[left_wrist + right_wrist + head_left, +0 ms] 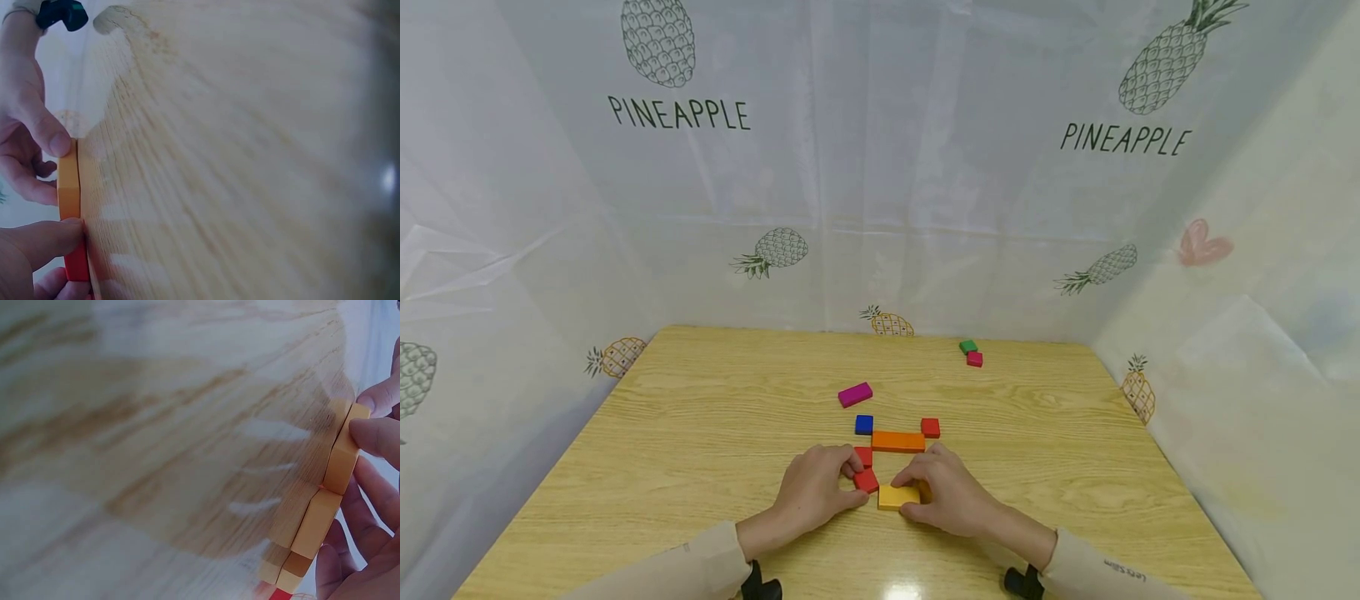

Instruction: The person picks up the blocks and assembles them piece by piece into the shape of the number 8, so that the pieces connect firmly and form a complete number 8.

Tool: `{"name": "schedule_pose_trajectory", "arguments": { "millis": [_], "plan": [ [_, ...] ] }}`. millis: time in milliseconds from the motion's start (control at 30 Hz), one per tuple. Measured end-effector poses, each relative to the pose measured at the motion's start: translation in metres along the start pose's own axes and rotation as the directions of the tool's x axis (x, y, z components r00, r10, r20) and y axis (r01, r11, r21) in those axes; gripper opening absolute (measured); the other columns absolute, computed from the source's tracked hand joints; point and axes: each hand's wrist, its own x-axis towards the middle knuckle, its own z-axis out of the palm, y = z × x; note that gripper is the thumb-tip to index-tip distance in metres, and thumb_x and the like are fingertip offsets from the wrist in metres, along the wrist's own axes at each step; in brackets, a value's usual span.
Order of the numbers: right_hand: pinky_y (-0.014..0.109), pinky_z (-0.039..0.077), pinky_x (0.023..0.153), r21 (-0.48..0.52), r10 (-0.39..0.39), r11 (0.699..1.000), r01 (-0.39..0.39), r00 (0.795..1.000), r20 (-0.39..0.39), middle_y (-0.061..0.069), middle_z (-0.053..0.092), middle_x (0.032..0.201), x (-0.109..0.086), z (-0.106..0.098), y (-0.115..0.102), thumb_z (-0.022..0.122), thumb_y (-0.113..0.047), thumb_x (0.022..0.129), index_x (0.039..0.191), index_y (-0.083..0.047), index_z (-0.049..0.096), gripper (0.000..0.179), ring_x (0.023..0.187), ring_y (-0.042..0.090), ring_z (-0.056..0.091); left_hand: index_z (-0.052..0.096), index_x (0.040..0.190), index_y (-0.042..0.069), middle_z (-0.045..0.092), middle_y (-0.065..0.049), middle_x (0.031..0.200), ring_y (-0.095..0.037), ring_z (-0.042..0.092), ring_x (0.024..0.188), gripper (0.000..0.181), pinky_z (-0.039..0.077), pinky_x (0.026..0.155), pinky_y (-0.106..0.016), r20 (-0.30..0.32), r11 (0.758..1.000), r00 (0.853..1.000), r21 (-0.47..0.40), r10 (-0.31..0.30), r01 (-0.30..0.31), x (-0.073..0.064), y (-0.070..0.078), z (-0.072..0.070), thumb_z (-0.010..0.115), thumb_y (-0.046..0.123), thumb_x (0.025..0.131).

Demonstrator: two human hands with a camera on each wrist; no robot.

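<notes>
My left hand (816, 487) pinches a small red block (866, 481) between thumb and fingers; it sits slightly turned on the table. Just beyond it is another red block (864, 457), partly covered by the left fingers. To the right, my right hand (953, 493) grips a flat yellow block (895, 498), thumb on its near side and a finger on its far side. In the left wrist view the yellow block (69, 178) lies close to the red block (76, 262). Under the right hand, a further yellow block (315, 524) shows in the right wrist view.
A long orange block (898, 442) lies beyond the hands, with a blue block (864, 425) and a red block (930, 427) near its ends. Farther back are a magenta block (855, 395) and green (968, 347) and pink (974, 359) blocks. Pineapple-printed sheeting (880, 167) surrounds the wooden table (737, 383).
</notes>
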Motion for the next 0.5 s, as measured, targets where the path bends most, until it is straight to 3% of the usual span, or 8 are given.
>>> {"name": "schedule_pose_trajectory", "arguments": {
  "millis": [500],
  "plan": [
    [0.034,0.040,0.087,-0.008,0.002,1.000,-0.002,1.000,0.007,-0.017,0.074,0.106,0.0010,-0.0007,-0.0007,0.089,-0.023,0.088,0.109,-0.022,0.081,0.022,0.096,0.007,0.048,0.070,0.090,0.025,0.068,0.013,0.083,-0.007,0.057,0.078,0.033,0.043,0.066,-0.027,0.001,1.000,1.000,0.010,0.002,-0.002,0.0008,-0.0002,0.0002,0.098,0.033,0.075]
  ]
}}
